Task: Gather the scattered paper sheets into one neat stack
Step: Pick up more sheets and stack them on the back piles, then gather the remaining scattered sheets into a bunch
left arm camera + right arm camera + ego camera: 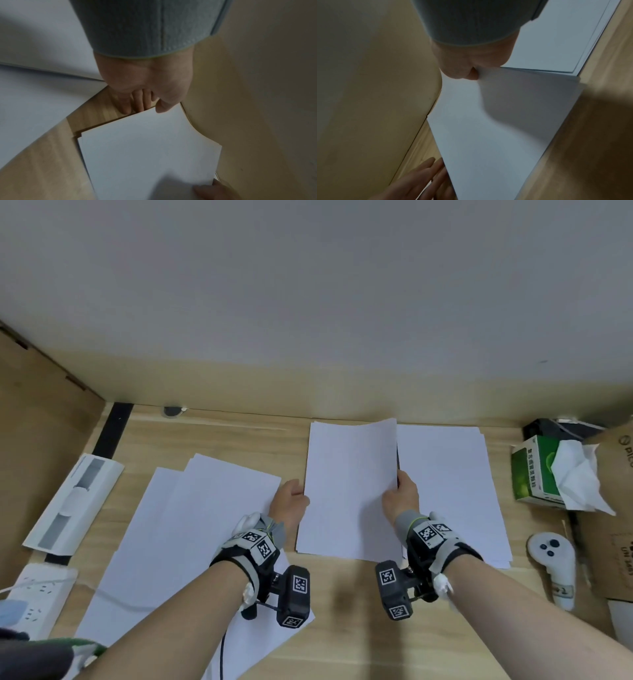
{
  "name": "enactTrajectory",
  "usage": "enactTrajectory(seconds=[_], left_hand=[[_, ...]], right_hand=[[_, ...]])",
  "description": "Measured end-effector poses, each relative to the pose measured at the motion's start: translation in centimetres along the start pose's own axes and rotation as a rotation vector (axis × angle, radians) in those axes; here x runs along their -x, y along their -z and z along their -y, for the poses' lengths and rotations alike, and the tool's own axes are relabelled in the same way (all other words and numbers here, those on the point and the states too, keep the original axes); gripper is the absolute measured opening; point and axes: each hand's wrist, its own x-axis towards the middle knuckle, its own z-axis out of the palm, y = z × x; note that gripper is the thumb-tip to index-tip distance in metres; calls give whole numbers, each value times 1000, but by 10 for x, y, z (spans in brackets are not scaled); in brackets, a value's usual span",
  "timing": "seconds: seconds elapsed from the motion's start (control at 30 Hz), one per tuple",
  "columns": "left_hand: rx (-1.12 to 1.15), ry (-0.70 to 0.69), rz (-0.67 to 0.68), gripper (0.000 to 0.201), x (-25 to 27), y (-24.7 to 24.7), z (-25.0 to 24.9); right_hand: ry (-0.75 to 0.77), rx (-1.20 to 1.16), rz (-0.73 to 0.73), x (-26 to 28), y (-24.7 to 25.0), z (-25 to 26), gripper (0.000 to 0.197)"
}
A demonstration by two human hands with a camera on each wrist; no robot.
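- Both hands, left hand (291, 503) and right hand (401, 498), pinch opposite edges of a small stack of white paper sheets (349, 491) mid-tabletop.
- Step, likely: squaring it.
- Next: add the loose white sheets at left (191, 529) and the white sheets at right (452, 491).

**Legible markings, head view**

The cardboard box (613, 508) at right bears the partial letters "PIC" beside a round logo, with a lower printed line too blurred to read. The green tissue box (534, 470) carries Chinese characters, too small to read. Square black-and-white coded tags (263, 549) stand on both wrist rigs. The paper sheets (349, 491) are blank.
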Motion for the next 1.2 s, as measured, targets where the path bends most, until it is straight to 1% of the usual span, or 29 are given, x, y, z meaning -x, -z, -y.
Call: enactTrajectory(seconds=[0.1, 0.17, 0.2, 0.23, 0.3, 0.33, 0.37, 0.47, 0.53, 0.63, 0.7, 0.77, 0.83, 0.87, 1.0, 1.1, 1.2], left_hand=[[10, -12, -49, 29, -7, 2, 0], [33, -6, -89, 34, -8, 8, -1], [50, -9, -116, 34, -7, 14, 1], [72, -23, -137, 32, -6, 17, 0], [127, -55, -181, 26, -3, 34, 2], [170, -67, -204, 22, 0, 45, 3], [216, -70, -224, 20, 2, 56, 4], [296, -71, -269, 20, 9, 93, 15], [290, -76, -301, 18, 8, 115, 27], [183, -104, -350, 20, 8, 162, 63], [78, -98, -375, 26, 10, 188, 87], [-86, -79, -390, 35, 11, 216, 109], [-225, -74, -394, 40, 12, 239, 132], [-253, -77, -389, 42, 13, 241, 138], [-304, -97, -375, 48, 17, 250, 155], [-279, -110, -355, 48, 17, 252, 161], [-218, -100, -315, 46, 19, 255, 165]], right_hand=[[-18, 3, -15, -11, -4, -3, 57], [-11, 27, -55, -15, -5, -5, 45], [-4, 52, -87, -14, -7, -3, 36], [9, 90, -127, -17, -5, -3, 31], [6, 167, -153, -7, -9, 4, 45], [0, 170, -149, 0, -12, 8, 51], [14, 144, -146, 6, -15, 10, 53], [67, 39, -132, 30, -37, 16, 48], [62, -39, -89, 42, -51, 17, 38], [26, -89, 9, 69, -90, 21, 24], [-30, -126, 75, 88, -112, 20, 21], [-87, -114, 126, 110, -139, 17, 16], [-84, -88, 152, 133, -167, 10, 12], [-64, -56, 150, 139, -174, 6, 14], [35, 204, 100, 155, -193, -6, 36], [11, 280, 63, 166, -198, -6, 56], [5, 333, 37, 169, -207, -11, 63]])
